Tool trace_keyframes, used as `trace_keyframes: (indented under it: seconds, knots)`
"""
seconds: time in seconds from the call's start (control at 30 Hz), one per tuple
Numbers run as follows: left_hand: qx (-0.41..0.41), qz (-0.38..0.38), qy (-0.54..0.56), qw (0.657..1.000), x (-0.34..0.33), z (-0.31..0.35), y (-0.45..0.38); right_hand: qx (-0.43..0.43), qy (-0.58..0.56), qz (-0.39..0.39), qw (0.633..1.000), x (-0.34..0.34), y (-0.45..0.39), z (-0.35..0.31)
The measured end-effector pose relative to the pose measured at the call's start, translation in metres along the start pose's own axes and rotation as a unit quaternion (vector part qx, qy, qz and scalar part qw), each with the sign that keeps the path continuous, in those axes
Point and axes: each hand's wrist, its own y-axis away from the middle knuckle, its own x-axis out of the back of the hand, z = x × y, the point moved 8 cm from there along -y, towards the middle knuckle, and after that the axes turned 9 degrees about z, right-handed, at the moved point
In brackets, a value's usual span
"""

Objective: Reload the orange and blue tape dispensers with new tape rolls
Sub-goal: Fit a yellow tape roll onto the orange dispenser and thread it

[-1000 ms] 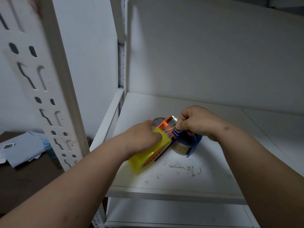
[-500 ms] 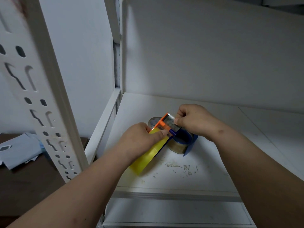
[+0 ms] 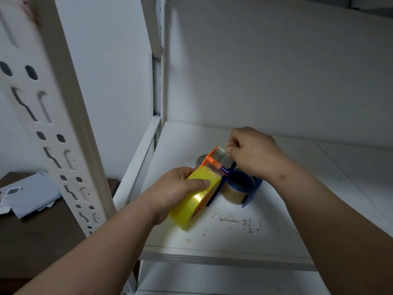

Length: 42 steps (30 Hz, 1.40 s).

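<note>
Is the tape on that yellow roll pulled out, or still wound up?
Pulled out. A clear strip runs from the yellow roll over the orange dispenser to the right hand, which pinches its end.

This looks like a storeroom or the back room of a small business, though the narrow view leaves that uncertain. The main clue is a white boltless metal rack: its upright post (image 3: 53, 133) has rows of keyhole slots, the kind found on stockroom shelving. The white shelf board (image 3: 319, 188) is scuffed, with patches of peeled or dirty residue (image 3: 236, 222) near its front edge, which suggests working use rather than display. Plain white walls (image 3: 106, 71) stand behind and beside the rack. To the left, a dark brown worktop (image 3: 32, 241) carries loose envelopes or papers (image 3: 27, 196), hinting at packing or postal work.
</note>
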Motion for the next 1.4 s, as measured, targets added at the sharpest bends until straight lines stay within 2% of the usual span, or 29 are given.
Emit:
trace_keyframes:
  seconds: [0.17, 0.33, 0.4, 0.53, 0.63, 0.8, 1.0, 1.13, 1.2, 1.33, 1.4]
  knots:
    - [-0.029, 0.084, 0.000, 0.996, 0.010, -0.001, -0.004, -0.024, -0.050, 0.060, 0.997, 0.023, -0.008, 0.004]
    - [-0.040, 0.152, -0.034, 0.987, 0.016, 0.002, -0.007, -0.021, -0.048, 0.076, 0.996, 0.031, -0.011, 0.003]
    - [-0.036, 0.131, -0.026, 0.990, 0.015, 0.001, -0.007, -0.024, -0.052, 0.090, 0.994, 0.031, -0.010, 0.002]
    - [-0.011, 0.044, 0.032, 0.998, 0.006, -0.008, -0.006, -0.025, -0.062, 0.099, 0.993, 0.032, -0.011, 0.001]
    - [-0.026, 0.034, 0.059, 0.997, 0.005, -0.009, -0.005, -0.026, -0.067, 0.093, 0.993, 0.033, -0.012, 0.002]
    - [-0.051, 0.065, 0.057, 0.995, 0.006, -0.005, -0.004, -0.031, -0.083, 0.097, 0.991, 0.037, -0.013, 0.002]
    - [-0.059, 0.164, 0.026, 0.984, 0.016, -0.002, -0.008, -0.034, -0.096, 0.136, 0.985, 0.052, -0.017, 0.005]
    - [-0.059, 0.183, 0.009, 0.981, 0.018, -0.001, -0.007, -0.035, -0.102, 0.145, 0.984, 0.050, -0.015, 0.003]
    - [-0.059, 0.169, 0.012, 0.984, 0.017, -0.003, -0.006, -0.037, -0.103, 0.146, 0.983, 0.050, -0.015, 0.002]
    - [-0.039, 0.089, 0.082, 0.992, 0.013, -0.009, -0.004, -0.038, -0.115, 0.125, 0.985, 0.047, -0.018, 0.000]
    - [-0.033, 0.059, 0.082, 0.994, 0.011, -0.011, -0.005, -0.042, -0.140, 0.123, 0.982, 0.045, -0.019, -0.001]
